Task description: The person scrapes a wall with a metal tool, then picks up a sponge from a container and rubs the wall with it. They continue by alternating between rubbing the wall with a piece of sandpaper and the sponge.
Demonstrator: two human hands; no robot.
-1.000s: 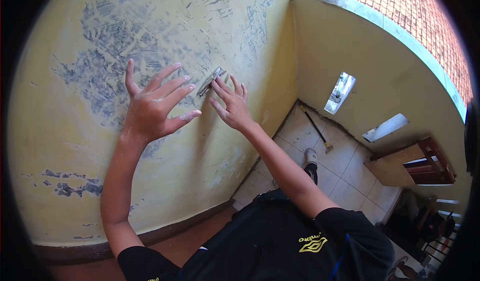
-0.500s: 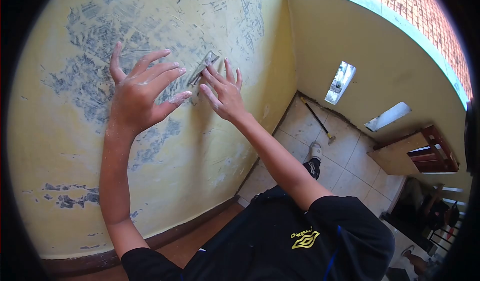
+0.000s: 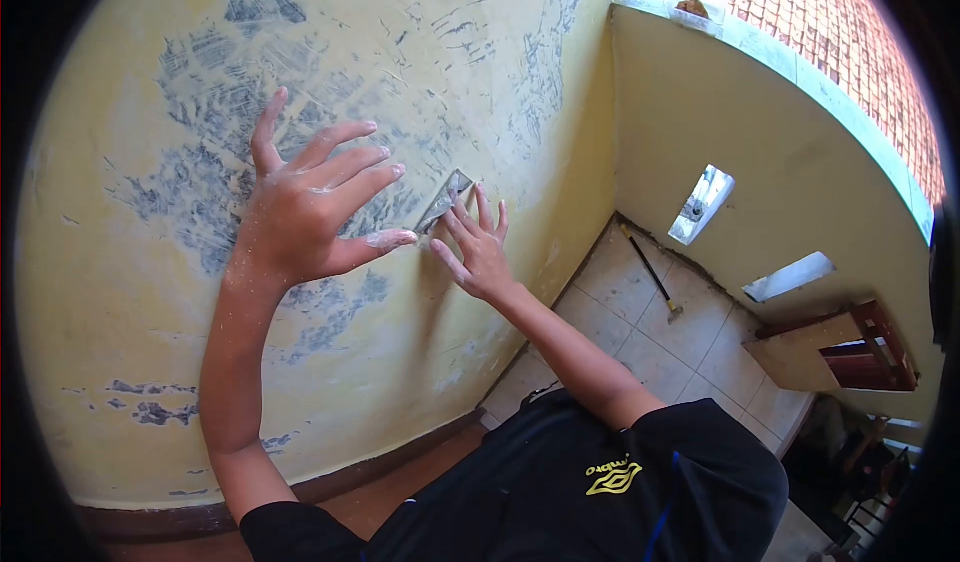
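My left hand (image 3: 310, 207) is raised at the wall with its fingers spread. It holds nothing, and white dust coats its fingertips. My right hand (image 3: 480, 252) has its fingers on a small grey flat sheet (image 3: 447, 198), pressed against the wall. The sheet looks like folded sandpaper, but its kind is not certain. Both hands are in front of a yellow wall (image 3: 400, 362), where rough grey patches (image 3: 200, 202) show through the paint and pale scratches cross them.
A hammer-like tool with a dark handle (image 3: 650, 274) lies on the tiled floor (image 3: 640, 362). A low wall (image 3: 760, 132) with slot openings stands to the right, a clear container (image 3: 695, 10) on its ledge. A wooden frame (image 3: 840, 347) leans there. Part of a person shows at lower right.
The view has shifted, so the wall and floor appear lower and farther right. My right hand and the grey sheet have slid a little down the wall. My left hand stays spread.
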